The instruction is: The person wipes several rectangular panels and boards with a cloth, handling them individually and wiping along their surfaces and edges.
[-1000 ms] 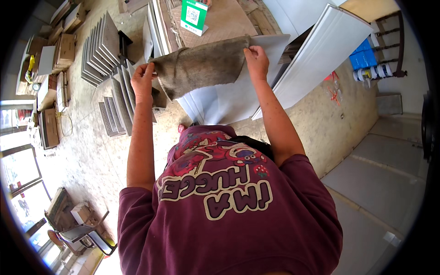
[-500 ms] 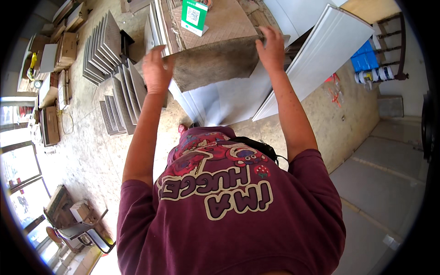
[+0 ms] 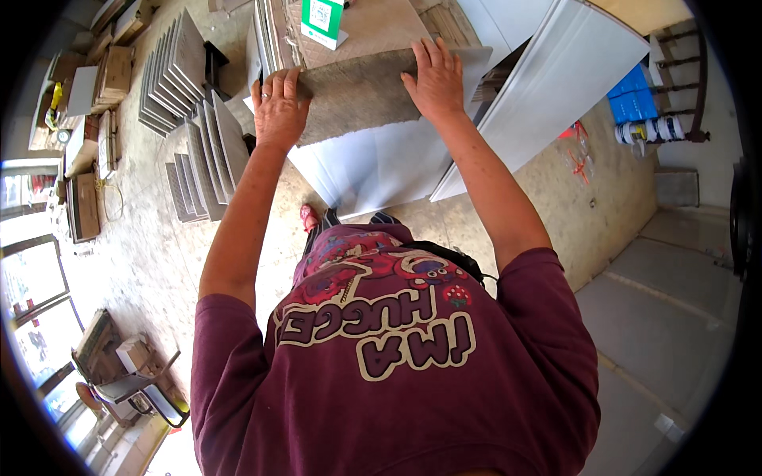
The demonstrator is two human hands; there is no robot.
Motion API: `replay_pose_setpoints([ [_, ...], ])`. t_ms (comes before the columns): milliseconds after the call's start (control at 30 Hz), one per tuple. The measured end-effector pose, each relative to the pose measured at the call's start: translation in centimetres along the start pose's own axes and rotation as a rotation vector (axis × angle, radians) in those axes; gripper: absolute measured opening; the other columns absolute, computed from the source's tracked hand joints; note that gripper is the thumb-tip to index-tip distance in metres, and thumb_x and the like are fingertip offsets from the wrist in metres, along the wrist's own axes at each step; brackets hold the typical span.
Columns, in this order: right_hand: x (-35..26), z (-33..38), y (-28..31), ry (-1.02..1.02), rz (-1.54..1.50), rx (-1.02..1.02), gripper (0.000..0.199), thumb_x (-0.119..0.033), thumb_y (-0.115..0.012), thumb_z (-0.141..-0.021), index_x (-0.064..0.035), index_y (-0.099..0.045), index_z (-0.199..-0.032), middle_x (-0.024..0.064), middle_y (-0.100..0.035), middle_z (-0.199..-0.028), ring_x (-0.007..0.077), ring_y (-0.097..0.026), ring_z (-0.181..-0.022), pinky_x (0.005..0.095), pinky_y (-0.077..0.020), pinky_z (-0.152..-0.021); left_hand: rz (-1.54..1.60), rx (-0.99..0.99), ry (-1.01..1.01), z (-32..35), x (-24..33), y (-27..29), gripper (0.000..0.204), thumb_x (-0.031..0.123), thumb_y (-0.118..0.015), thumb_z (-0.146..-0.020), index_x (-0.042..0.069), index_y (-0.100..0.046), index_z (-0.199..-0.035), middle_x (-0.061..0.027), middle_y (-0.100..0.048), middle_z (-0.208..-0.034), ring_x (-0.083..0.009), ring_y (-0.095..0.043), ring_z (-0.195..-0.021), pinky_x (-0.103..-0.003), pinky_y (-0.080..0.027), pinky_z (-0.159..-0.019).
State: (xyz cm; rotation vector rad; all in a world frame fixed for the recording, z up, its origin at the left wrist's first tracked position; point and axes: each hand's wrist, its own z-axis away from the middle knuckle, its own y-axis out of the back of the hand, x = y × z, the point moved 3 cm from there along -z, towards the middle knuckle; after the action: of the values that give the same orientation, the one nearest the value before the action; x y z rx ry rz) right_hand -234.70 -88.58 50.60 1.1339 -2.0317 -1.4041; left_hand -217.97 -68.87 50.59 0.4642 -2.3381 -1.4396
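Observation:
A grey-brown cloth with a slightly ragged near edge lies along the front of a counter topped with a quilted brown cover. My left hand rests on its left end, the fingers stretched forward over the far edge and a ring on one of them. At the right end lies my right hand, fingers extended and thumb set apart. What is under both palms stays hidden. Just beyond the cloth stands a small green-and-white sign with a square code.
White panels front the counter, and a long pale panel leans at its right. Racks of upright tile samples stand to the left, with cardboard boxes behind. Blue packages sit at the far right.
My right hand has moved left along the cloth. Both hands, blurred before, now rest on it. The whole view has shifted slightly, and more of my feet shows.

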Motion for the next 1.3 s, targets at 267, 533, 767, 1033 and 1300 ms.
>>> replay_pose_setpoints([
  [267,0.4,0.4,-0.2,0.055,0.060,0.003,0.060,-0.031,-0.059,-0.079,-0.0148,-0.030,-0.129,0.0051,-0.031,-0.133,0.0261,-0.023,-0.127,0.0459,-0.0211,-0.103,-0.096,-0.032,0.044,0.0,0.1,-0.8,0.059,0.023,-0.065,-0.073,0.016,-0.036,-0.124,-0.0064,-0.044,-0.117,-0.0225,-0.037,-0.118,-0.045,-0.017,-0.103],
  [533,0.2,0.4,-0.6,0.030,0.076,-0.020,0.064,-0.031,-0.058,-0.079,-0.0152,-0.026,-0.132,0.0048,-0.028,-0.135,0.0253,-0.019,-0.129,0.0442,-0.0213,-0.103,-0.108,-0.011,0.069,0.1,0.2,-1.2,0.060,0.024,-0.065,-0.072,0.016,-0.035,-0.124,-0.0060,-0.042,-0.119,-0.0231,-0.034,-0.120,-0.048,-0.016,-0.103],
  [767,-0.3,0.2,-0.5,0.042,0.080,-0.027,0.065,-0.025,-0.059,-0.077,-0.0119,-0.026,-0.131,0.0066,-0.026,-0.135,0.0270,-0.018,-0.129,0.0418,-0.0243,-0.101,-0.092,-0.066,0.095,0.3,0.1,-1.1,0.057,0.024,-0.060,-0.077,0.015,-0.030,-0.125,-0.0040,-0.038,-0.124,-0.0225,-0.027,-0.125,-0.049,-0.010,-0.105],
  [1033,-0.1,0.3,-0.8,0.051,0.104,-0.044,0.069,-0.025,-0.061,-0.074,-0.0108,-0.026,-0.132,0.0079,-0.026,-0.136,0.0281,-0.019,-0.129,0.0395,-0.0281,-0.097,-0.105,-0.027,0.070,0.4,0.2,-1.4,0.055,0.023,-0.057,-0.079,0.012,-0.030,-0.126,-0.0053,-0.037,-0.125,-0.0227,-0.026,-0.125,-0.049,-0.010,-0.105],
  [1300,0.1,0.2,-0.6,0.070,0.158,-0.057,0.072,-0.025,-0.062,-0.074,-0.0108,-0.023,-0.133,0.0078,-0.024,-0.137,0.0280,-0.019,-0.129,0.0403,-0.0286,-0.095,-0.213,-0.067,0.134,0.2,0.9,-1.5,0.064,0.024,-0.061,-0.076,0.015,-0.027,-0.129,-0.0053,-0.032,-0.132,-0.0229,-0.024,-0.127,-0.049,-0.012,-0.105],
])
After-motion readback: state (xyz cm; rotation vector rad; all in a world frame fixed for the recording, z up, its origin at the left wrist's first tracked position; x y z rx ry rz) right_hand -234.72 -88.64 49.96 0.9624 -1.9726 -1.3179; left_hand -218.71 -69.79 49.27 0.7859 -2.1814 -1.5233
